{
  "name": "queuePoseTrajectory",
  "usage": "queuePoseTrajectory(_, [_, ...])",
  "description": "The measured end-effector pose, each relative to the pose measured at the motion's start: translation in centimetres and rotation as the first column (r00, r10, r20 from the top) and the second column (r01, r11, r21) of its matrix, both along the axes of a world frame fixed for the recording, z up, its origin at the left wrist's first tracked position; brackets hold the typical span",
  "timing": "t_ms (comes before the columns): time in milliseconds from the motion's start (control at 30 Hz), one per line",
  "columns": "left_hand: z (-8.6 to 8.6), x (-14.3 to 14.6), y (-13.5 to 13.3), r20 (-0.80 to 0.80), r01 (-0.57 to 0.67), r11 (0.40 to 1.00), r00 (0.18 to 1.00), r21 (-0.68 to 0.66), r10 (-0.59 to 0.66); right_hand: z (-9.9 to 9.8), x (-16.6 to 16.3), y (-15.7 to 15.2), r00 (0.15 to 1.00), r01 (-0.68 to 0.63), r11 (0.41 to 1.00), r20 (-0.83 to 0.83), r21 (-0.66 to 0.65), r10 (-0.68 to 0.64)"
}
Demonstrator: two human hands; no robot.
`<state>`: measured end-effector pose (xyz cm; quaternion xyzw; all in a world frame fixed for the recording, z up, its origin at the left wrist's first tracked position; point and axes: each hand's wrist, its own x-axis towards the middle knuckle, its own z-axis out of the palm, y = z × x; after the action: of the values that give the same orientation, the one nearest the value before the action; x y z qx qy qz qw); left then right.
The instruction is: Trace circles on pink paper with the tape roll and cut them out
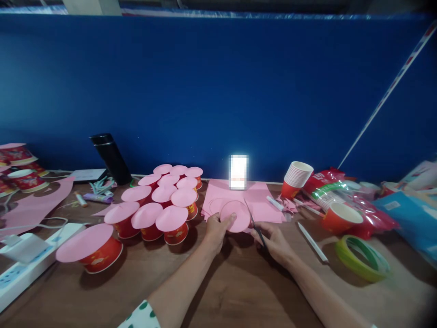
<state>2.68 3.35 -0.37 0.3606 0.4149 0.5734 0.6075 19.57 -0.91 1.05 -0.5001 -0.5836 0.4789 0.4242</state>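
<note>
Between the thumb and fingers of my left hand [220, 230] is a round pink paper disc [239, 214], with a drawn line near its edge. My right hand [273, 241] grips dark-handled scissors [256, 228], their blades up against the disc's right edge. Whether the blades are parted is hard to make out. Behind both hands lies a stack of pink paper sheets [256, 190], and a circle outline shows on the top sheet. To the left, several upturned red paper cups [175, 234] stand in rows, each topped with a pink disc [172, 219].
At right are stacked cups [297, 176], a cup on its side [341, 218], a white pen [312, 242], a tape roll [363, 258] and a red plastic bag [358, 205]. At left stand a black flask [111, 159] and a white power strip [37, 269]. A blue partition [218, 91] closes the back.
</note>
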Motion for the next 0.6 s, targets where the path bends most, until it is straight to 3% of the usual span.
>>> queuePoseTrajectory(233, [0.31,0.04,0.08,0.018,-0.006,1.000,1.000,-0.002,0.006,0.05,0.14,0.05,0.999,-0.013,0.998,0.035,0.069,0.011])
queuePoseTrajectory(600, [0.15,0.02,0.18,0.040,-0.028,0.999,0.999,0.015,0.028,-0.27,0.26,0.18,0.997,0.003,0.998,0.072,0.063,-0.007])
